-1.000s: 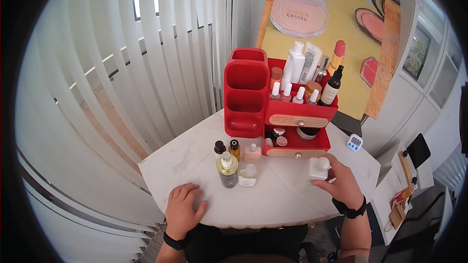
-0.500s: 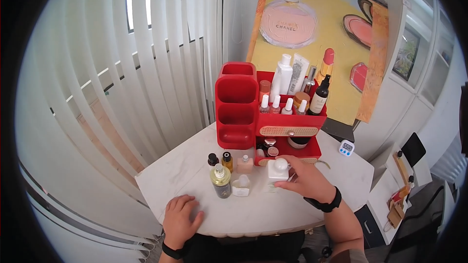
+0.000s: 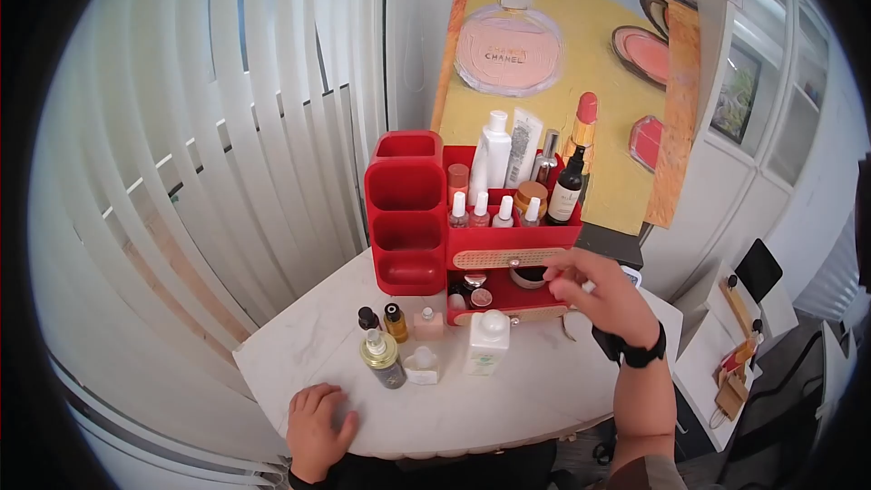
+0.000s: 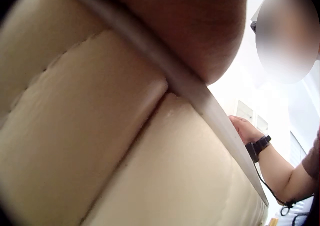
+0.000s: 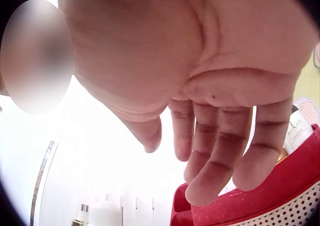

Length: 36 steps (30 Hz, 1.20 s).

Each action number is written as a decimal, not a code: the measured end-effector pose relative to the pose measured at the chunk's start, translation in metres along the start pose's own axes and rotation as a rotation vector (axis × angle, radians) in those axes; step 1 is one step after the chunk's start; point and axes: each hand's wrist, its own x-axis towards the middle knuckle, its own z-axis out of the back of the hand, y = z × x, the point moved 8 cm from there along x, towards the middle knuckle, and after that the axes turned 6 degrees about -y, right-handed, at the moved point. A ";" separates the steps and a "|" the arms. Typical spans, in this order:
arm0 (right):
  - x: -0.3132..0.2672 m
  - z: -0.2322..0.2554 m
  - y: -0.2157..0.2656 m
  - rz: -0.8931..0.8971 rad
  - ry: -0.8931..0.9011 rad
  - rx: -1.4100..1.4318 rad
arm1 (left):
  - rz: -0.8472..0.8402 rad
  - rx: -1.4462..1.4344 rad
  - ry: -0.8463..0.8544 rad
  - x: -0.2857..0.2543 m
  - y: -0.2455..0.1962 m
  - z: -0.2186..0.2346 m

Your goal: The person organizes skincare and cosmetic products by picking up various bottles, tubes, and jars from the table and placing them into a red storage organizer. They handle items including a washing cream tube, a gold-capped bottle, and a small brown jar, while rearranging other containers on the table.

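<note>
My right hand [image 3: 606, 295] hovers over the right end of the lower drawer [image 3: 540, 313], fingers loosely bent and holding nothing; the right wrist view shows the hand [image 5: 200, 85] with fingers hanging apart beside the red organizer [image 5: 240, 198]. A white square bottle [image 3: 488, 343] with a round cap stands on the marble table, in front of the organizer [image 3: 408, 286]. My left hand [image 3: 318, 426] rests on the table's front left edge. In the pulled-out lower drawer lie small jars [image 3: 481, 298].
Left of the white bottle stand a gold-collared spray bottle [image 3: 383, 363], a small clear bottle [image 3: 422, 366], a pink bottle [image 3: 428, 323] and two dark-capped bottles, one amber [image 3: 396, 322]. Upper compartments hold nail polishes [image 3: 480, 210] and a black spray bottle [image 3: 566, 189]. A painting [image 3: 608, 191] stands behind.
My right hand has brought the white bottle leftward, set it beside the small bottles, let go and moved away to the right. My left hand stays on the table. The head view has shifted.
</note>
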 end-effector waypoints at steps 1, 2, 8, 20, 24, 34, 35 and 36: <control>0.011 0.002 0.001 -0.002 -0.007 0.003 | -0.007 0.002 0.002 0.000 -0.001 -0.001; 0.022 -0.002 0.000 0.001 0.062 -0.071 | -0.004 0.002 0.003 0.000 -0.001 -0.001; 0.055 -0.071 -0.026 0.176 0.301 -0.328 | 0.021 0.012 -0.005 0.002 -0.002 -0.002; 0.051 -0.117 -0.055 0.262 0.290 -0.616 | 0.090 0.023 0.000 0.005 -0.004 -0.007; 0.051 -0.122 -0.054 0.258 0.263 -0.656 | 0.108 0.010 -0.002 0.006 -0.006 -0.006; 0.048 -0.113 -0.055 0.223 0.209 -0.671 | 0.104 0.004 -0.024 0.004 -0.006 -0.003; 0.048 -0.112 -0.056 0.224 0.210 -0.670 | 0.106 0.003 -0.024 0.005 -0.006 -0.003; 0.048 -0.111 -0.059 0.216 0.220 -0.684 | 0.108 0.002 -0.024 0.005 -0.006 -0.003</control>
